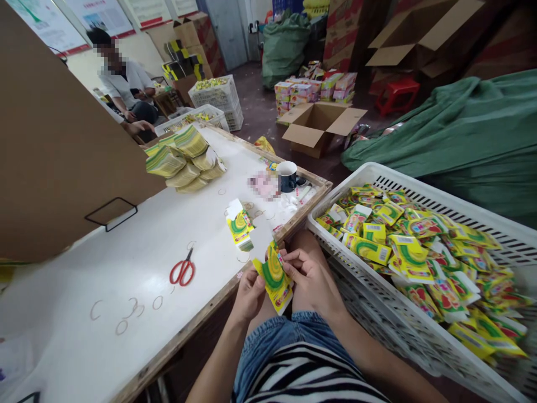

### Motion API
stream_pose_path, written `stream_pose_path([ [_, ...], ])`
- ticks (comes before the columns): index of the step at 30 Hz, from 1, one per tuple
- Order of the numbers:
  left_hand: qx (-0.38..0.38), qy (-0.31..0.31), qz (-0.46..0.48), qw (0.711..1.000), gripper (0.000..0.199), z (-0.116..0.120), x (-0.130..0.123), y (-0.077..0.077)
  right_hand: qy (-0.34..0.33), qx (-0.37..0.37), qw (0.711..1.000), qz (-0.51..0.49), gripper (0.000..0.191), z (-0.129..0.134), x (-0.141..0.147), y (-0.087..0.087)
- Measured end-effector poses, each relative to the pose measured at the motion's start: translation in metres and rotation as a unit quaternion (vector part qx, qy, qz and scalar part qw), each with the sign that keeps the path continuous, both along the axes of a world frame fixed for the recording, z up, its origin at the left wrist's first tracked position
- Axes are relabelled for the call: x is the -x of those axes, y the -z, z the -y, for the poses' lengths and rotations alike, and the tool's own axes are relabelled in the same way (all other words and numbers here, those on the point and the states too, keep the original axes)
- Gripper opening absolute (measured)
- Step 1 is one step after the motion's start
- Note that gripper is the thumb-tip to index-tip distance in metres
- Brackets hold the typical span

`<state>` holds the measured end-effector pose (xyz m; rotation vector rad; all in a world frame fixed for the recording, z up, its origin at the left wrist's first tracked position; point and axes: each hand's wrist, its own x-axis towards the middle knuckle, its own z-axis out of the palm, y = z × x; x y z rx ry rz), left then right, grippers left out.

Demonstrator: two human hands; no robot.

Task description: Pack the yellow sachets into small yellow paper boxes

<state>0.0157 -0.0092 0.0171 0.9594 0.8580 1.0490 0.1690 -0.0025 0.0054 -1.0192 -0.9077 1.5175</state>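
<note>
While your left hand (pixel 250 292) and right hand (pixel 309 274) clamp fingers on opposite sides of the yellow-and-green printed card packet (pixel 276 281) at the white wood-edged table's (pixel 138 249) near side, pinch lightly to avoid creases.

Held carton (pixel 274 282): thin printed card, glossy
Counter (pixel 126 257): smooth white top with a sheen, rough wood edging
Scissors (pixel 187 261): red plastic handles, dark metal blades
Mug (pixel 287 181): dark, glossy, looks ceramic
Basket (pixel 370 169): white plastic, fairly matt
Shipping box (pixel 304 140): matt brown cardboard
Sack (pixel 465 134): green woven-looking fabric, creased
Stool (pixel 400 89): red plastic, shiny
Shorts (pixel 296 330): blue denim, matt
</note>
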Motion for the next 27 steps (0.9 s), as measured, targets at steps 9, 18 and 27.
stream_pose_path([
  [9,0.003,-0.133,-0.053,0.99,0.044,-0.011,-0.009,0.015,0.033,-0.052,0.991,0.117,0.026,0.009,0.003,-0.005],
  [18,-0.072,-0.074,-0.117,0.988,0.07,-0.003,-0.002,-0.006,-0.001,-0.138,0.977,0.162,0.05,-0.002,-0.016,0.004],
  [27,-0.054,0.053,-0.073,0.994,0.038,-0.006,0.009,-0.02,-0.113,-0.192,0.96,0.171,0.02,-0.018,-0.04,-0.005],
])
